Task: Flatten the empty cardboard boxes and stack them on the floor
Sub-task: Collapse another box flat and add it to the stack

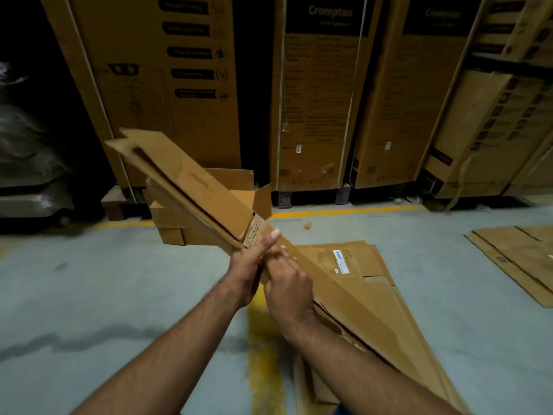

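Note:
A long, nearly flat cardboard box is held up edge-on in front of me, running from upper left down to lower right. My left hand grips its edge with the thumb pressed along the top. Just to the right, my right hand clamps the same box. Under it, a stack of flattened boxes with a white label lies on the grey floor. An open, unflattened box stands behind the held one, partly hidden by it.
Tall printed cartons line the back wall. More flattened cardboard lies at the right. Yellow floor lines run across and toward me. Wrapped dark goods sit at the left. A small cardboard scrap lies on the floor.

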